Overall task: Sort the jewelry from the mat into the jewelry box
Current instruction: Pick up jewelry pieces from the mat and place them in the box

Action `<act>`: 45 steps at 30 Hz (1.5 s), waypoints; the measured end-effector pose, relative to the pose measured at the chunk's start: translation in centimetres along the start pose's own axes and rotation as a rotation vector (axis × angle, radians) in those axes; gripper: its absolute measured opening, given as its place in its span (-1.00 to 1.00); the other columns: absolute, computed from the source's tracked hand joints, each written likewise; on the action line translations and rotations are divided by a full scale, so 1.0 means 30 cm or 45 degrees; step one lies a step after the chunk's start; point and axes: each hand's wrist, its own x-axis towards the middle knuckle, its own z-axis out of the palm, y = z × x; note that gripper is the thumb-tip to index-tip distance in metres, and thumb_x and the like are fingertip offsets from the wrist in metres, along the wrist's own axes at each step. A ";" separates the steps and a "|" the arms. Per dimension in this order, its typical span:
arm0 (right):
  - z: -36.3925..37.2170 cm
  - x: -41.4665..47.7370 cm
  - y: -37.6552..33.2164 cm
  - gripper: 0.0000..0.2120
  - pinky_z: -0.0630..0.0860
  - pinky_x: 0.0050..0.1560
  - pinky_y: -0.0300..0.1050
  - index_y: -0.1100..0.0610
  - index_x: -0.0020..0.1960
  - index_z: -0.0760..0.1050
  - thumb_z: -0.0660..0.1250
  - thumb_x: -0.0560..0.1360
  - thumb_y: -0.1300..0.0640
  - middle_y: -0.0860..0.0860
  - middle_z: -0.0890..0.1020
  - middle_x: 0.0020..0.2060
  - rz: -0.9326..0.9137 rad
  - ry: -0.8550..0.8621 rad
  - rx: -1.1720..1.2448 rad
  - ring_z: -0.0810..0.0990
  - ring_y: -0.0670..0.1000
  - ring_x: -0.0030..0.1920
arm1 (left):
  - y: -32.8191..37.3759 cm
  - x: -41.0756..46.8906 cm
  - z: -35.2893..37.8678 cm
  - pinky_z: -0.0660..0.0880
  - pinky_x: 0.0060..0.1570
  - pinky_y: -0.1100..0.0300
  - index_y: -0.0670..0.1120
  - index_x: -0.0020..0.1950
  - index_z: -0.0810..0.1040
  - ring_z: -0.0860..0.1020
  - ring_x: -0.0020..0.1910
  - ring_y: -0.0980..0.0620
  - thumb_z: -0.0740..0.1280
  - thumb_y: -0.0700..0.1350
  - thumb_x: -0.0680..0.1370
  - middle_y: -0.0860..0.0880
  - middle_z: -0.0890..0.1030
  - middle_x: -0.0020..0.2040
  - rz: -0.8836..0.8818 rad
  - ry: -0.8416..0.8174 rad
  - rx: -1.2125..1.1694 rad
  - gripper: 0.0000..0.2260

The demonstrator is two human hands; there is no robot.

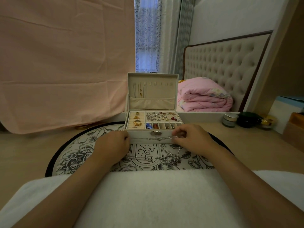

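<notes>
A white jewelry box (141, 140) stands open at the far edge of a round floral mat (79, 150). Its tray holds gold rings on the left, many small earrings on the right and little compartments in front. A gold necklace hangs in the lid (153, 91). A silver chain necklace (171, 156) stretches between my hands across the box front, and its slack lies looped on the mat. My right hand (190, 139) pinches one end of the chain. My left hand (113, 145) holds the other end, with its fingertips hidden.
Cosmetic jars (230, 120) and a dark pot (248, 120) stand at the back right of the wooden tabletop. A brown box (294, 127) sits at the far right. A pink cloth (65, 63) hangs behind on the left. A white towel (148, 199) covers my lap.
</notes>
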 end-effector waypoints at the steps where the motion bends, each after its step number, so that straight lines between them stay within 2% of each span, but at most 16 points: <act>1: -0.005 -0.002 0.001 -0.81 0.54 -0.08 -0.19 -0.16 -0.04 0.65 0.52 0.39 -0.17 -0.23 0.63 -0.12 0.009 0.009 -0.050 0.58 -0.22 -0.07 | -0.005 0.001 0.003 0.38 -0.27 0.18 0.04 0.08 0.60 0.49 -0.19 0.05 0.14 -0.01 0.64 0.04 0.63 -0.06 -0.008 -0.005 0.021 -0.76; 5: -0.016 -0.005 -0.007 -0.74 0.53 -0.12 -0.15 -0.14 -0.16 0.66 0.51 0.33 -0.30 -0.22 0.63 -0.16 0.020 -0.054 -0.056 0.57 -0.20 -0.09 | -0.012 0.007 0.009 0.37 -0.26 0.19 0.04 0.07 0.63 0.49 -0.19 0.05 0.17 -0.04 0.62 0.03 0.64 -0.07 -0.036 -0.063 0.075 -0.77; 9: -0.027 0.002 0.011 -0.92 0.61 -0.05 -0.09 -0.11 -0.20 0.68 0.51 0.42 -0.09 -0.18 0.68 -0.23 0.007 -0.127 0.020 0.63 -0.16 -0.16 | -0.015 0.011 0.017 0.43 -0.23 0.19 0.00 0.04 0.66 0.51 -0.19 0.04 0.20 -0.05 0.59 0.03 0.61 -0.12 -0.038 -0.092 0.138 -0.77; 14: -0.040 0.009 0.030 -0.88 0.44 -0.21 -0.15 -0.04 -0.20 0.60 0.36 0.48 -0.02 -0.17 0.60 -0.22 0.058 -0.022 -0.394 0.57 -0.08 -0.14 | -0.007 0.012 0.003 0.45 -0.22 0.17 -0.03 0.01 0.64 0.51 -0.21 0.02 0.23 -0.10 0.55 0.03 0.57 -0.17 -0.049 -0.135 0.296 -0.81; 18: -0.036 0.010 0.033 -0.83 0.55 -0.11 -0.12 0.00 -0.11 0.60 0.31 0.43 -0.05 -0.08 0.64 -0.14 0.159 -0.149 -0.577 0.60 -0.01 -0.10 | -0.006 0.008 -0.022 0.42 -0.22 0.17 -0.05 0.00 0.59 0.47 -0.22 0.02 0.26 -0.11 0.55 0.04 0.47 -0.22 -0.077 -0.139 0.378 -0.87; 22: -0.011 0.002 0.002 -0.82 0.57 -0.10 -0.13 -0.01 -0.07 0.64 0.31 0.44 -0.05 -0.08 0.65 -0.13 0.059 -0.180 -0.790 0.61 -0.01 -0.10 | 0.009 -0.004 -0.023 0.47 -0.15 0.15 -0.04 0.11 0.61 0.53 -0.08 0.01 0.28 -0.04 0.54 0.02 0.57 -0.07 0.075 -0.022 0.262 -0.79; 24: -0.008 0.001 -0.020 -0.83 0.60 -0.08 -0.10 -0.03 -0.04 0.66 0.32 0.46 0.00 -0.08 0.67 -0.10 -0.031 -0.151 -0.843 0.62 0.00 -0.09 | 0.033 -0.008 -0.021 0.47 -0.07 0.21 0.01 0.14 0.60 0.54 0.02 0.03 0.28 -0.04 0.57 0.04 0.59 0.04 0.257 0.016 -0.006 -0.82; 26: -0.007 0.004 -0.029 -0.79 0.61 -0.02 -0.07 -0.06 0.05 0.67 0.31 0.50 0.09 -0.08 0.68 -0.02 -0.119 -0.163 -0.791 0.62 0.01 -0.03 | 0.066 -0.016 -0.014 0.45 0.07 0.24 0.04 0.19 0.61 0.53 0.13 0.07 0.31 -0.06 0.60 0.08 0.59 0.13 0.462 -0.013 -0.249 -0.81; 28: 0.000 0.006 -0.022 -0.71 0.60 0.09 -0.04 -0.11 0.16 0.65 0.32 0.53 0.15 -0.11 0.67 0.08 -0.184 -0.250 -0.690 0.61 -0.02 0.08 | 0.095 -0.026 0.010 0.39 0.23 0.25 0.04 0.29 0.59 0.50 0.24 0.09 0.30 -0.09 0.62 0.09 0.57 0.25 0.605 -0.099 -0.355 -0.74; 30: 0.014 0.010 -0.008 -0.72 0.59 0.14 -0.02 -0.10 0.20 0.64 0.35 0.53 0.12 -0.12 0.66 0.11 -0.210 -0.312 -0.632 0.61 -0.04 0.11 | 0.110 -0.028 0.044 0.34 0.31 0.24 0.03 0.41 0.50 0.46 0.31 0.08 0.26 -0.08 0.64 0.07 0.53 0.34 0.645 -0.196 -0.368 -0.68; 32: 0.019 0.017 0.005 -0.79 0.60 0.10 -0.02 -0.06 0.13 0.68 0.38 0.53 0.08 -0.10 0.69 0.03 -0.188 -0.340 -0.598 0.62 -0.04 0.04 | 0.117 -0.021 0.068 0.39 0.30 0.18 0.02 0.44 0.48 0.48 0.29 0.02 0.25 -0.08 0.65 0.03 0.55 0.33 0.635 -0.217 -0.340 -0.66; 36: -0.002 0.018 0.018 -0.90 0.61 0.06 -0.05 0.04 0.00 0.70 0.45 0.51 0.09 -0.04 0.69 -0.07 -0.109 -0.333 -0.430 0.63 -0.05 -0.07 | 0.116 0.004 0.071 0.51 0.13 0.10 -0.02 0.30 0.60 0.55 0.11 -0.03 0.29 -0.12 0.62 -0.03 0.58 0.13 0.548 -0.199 -0.257 -0.74; 40: -0.032 0.006 0.038 -0.97 0.54 -0.12 -0.25 -0.01 -0.08 0.66 0.44 0.53 0.08 -0.09 0.67 -0.13 -0.090 -0.352 -0.215 0.62 -0.13 -0.13 | 0.104 -0.004 0.074 0.51 0.05 0.09 -0.06 0.10 0.60 0.52 0.05 0.00 0.23 -0.13 0.64 0.00 0.53 0.07 0.484 -0.117 -0.206 -0.84; 41: -0.037 0.007 0.043 -0.95 0.52 -0.13 -0.26 -0.03 -0.11 0.64 0.43 0.54 0.07 -0.11 0.67 -0.14 -0.077 -0.339 -0.153 0.62 -0.14 -0.14 | 0.097 -0.007 0.072 0.50 0.04 0.11 -0.07 0.08 0.56 0.50 0.03 0.01 0.21 -0.12 0.65 0.01 0.52 0.06 0.430 -0.087 -0.252 -0.86; 43: -0.038 0.014 0.055 -0.92 0.61 -0.04 -0.10 0.00 -0.10 0.60 0.38 0.58 0.06 -0.06 0.70 -0.15 -0.030 -0.305 0.054 0.66 -0.09 -0.13 | 0.090 -0.014 0.047 0.48 0.01 0.11 -0.07 0.03 0.50 0.49 -0.02 0.02 0.17 -0.13 0.65 0.02 0.52 0.03 0.273 -0.046 -0.473 -0.88; 45: -0.029 0.016 0.056 -0.87 0.63 0.06 0.07 0.10 -0.03 0.52 0.25 0.65 0.12 0.04 0.74 -0.14 0.035 -0.290 0.377 0.71 0.03 -0.10 | 0.096 -0.017 0.015 0.51 -0.01 0.05 -0.09 -0.04 0.48 0.54 -0.05 -0.03 0.13 -0.19 0.64 -0.03 0.58 -0.04 0.037 -0.061 -0.895 -0.84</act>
